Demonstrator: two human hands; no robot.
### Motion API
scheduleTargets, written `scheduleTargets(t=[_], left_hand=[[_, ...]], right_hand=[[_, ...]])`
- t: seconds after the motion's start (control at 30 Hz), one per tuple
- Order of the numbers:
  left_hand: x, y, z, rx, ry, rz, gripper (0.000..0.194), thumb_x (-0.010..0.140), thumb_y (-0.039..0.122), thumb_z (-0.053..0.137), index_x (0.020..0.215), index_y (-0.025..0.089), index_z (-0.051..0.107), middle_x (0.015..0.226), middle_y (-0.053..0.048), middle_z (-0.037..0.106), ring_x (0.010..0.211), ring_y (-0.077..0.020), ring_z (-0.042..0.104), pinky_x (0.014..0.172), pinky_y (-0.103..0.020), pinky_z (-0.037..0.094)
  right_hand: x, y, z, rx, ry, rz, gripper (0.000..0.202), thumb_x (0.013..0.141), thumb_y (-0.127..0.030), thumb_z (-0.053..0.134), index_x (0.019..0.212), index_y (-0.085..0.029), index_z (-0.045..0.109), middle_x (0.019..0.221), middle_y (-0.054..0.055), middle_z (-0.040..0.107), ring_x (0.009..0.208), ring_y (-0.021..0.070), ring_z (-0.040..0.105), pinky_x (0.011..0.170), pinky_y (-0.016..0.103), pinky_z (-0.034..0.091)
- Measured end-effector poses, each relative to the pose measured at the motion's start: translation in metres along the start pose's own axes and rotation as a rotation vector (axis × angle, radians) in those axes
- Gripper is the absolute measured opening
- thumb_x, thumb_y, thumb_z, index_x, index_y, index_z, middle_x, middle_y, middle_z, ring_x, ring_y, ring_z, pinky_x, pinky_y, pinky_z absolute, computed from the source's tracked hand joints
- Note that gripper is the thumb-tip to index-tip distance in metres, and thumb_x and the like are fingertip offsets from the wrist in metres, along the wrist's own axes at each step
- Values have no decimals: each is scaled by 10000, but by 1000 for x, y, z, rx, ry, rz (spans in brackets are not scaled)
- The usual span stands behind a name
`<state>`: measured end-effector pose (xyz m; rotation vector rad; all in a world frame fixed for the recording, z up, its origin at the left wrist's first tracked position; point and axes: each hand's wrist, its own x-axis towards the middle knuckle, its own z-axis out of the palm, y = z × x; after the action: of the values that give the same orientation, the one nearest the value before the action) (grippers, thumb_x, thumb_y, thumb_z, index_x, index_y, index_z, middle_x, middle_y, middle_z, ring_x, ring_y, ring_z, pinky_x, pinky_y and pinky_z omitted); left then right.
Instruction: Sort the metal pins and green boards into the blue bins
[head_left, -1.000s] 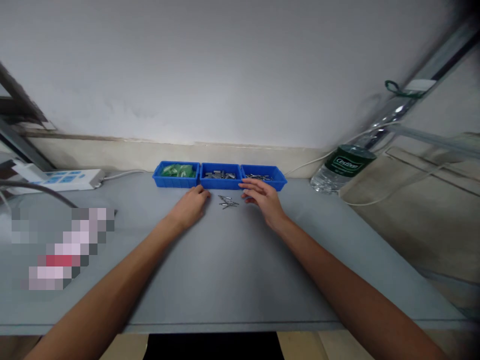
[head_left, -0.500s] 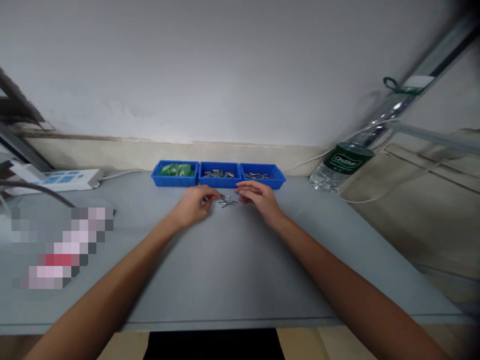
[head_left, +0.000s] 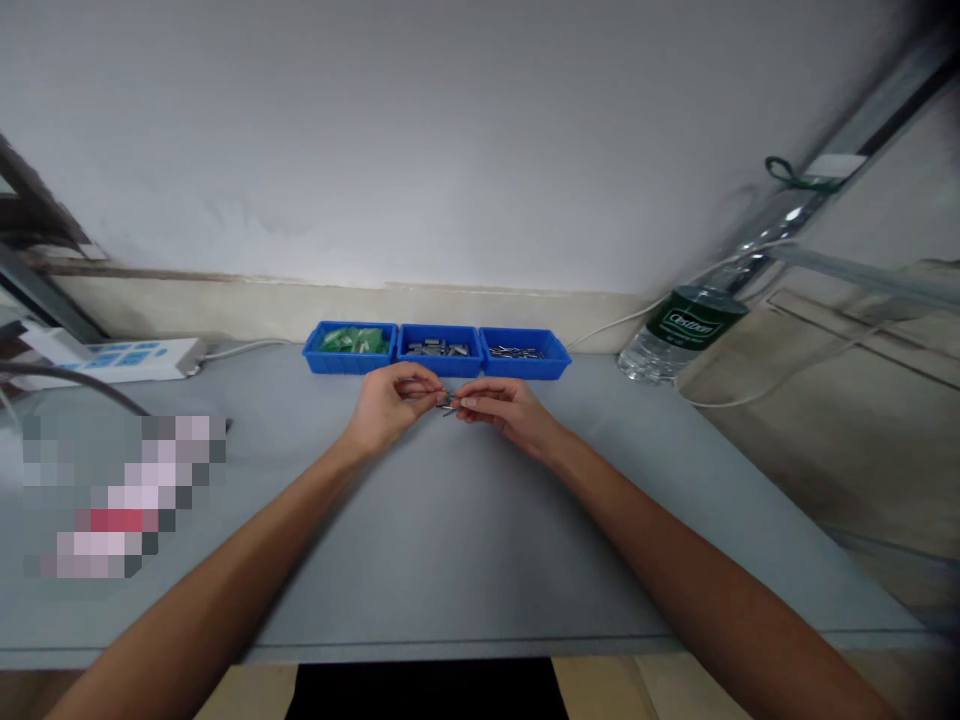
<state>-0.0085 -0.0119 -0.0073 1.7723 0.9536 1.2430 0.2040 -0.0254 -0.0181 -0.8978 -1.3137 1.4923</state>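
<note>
Thin metal pins (head_left: 448, 410) lie on the grey table (head_left: 450, 540), partly hidden by my fingers. My left hand (head_left: 397, 400) is closed in a pinch at the left side of the pins; what it grips is too small to make out. My right hand (head_left: 506, 408) comes from the right, thumb and fingers pinched together, its fingertips almost meeting those of the left. Whatever it holds is also too small to name. Behind the hands, a blue bin (head_left: 525, 368) holds similar thin pins, and the middle blue bin (head_left: 439, 366) holds short metal pieces.
The left blue bin (head_left: 349, 367) contains green packets. A water bottle (head_left: 686, 330) leans at the back right near a metal post. At the back left lies a white power strip (head_left: 142, 360) with cables. A pixelated patch covers something at the table's left.
My right hand has moved left and its fingers have closed. The left fingertips have shifted slightly right, so both hands are now close together over the pins.
</note>
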Motion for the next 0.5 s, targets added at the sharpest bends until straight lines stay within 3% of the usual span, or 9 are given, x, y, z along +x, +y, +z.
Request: scheduleTargets(t=[0.17,0.33,0.5], left_hand=[[0,-9,-2,287,-50,64,131,930,231,619,986,166,718,958,-80,775,874,-210,744,856,-380,636],[-3,-21,-5,708,-281,293,372,988,124,448,1279,155,678,1307,-135,702,1260,-277,606,1142,-501,467],[-8,-25,-4,917,-346,280,390,1026,187,425,1338,149,655,1367,-167,631,1300,-314,531,1124,-524,459]], right_hand=[[2,-3,-1,16,157,-53,202,711,-373,836,839,-217,824,851,51,787,703,160,679,700,320,541],[6,-5,-11,17,446,-155,249,714,-321,752,942,-249,822,1095,58,784,812,189,700,702,327,540],[9,-6,-18,60,541,-144,281,678,-304,729,942,-253,811,1114,46,771,808,187,710,682,312,539]])
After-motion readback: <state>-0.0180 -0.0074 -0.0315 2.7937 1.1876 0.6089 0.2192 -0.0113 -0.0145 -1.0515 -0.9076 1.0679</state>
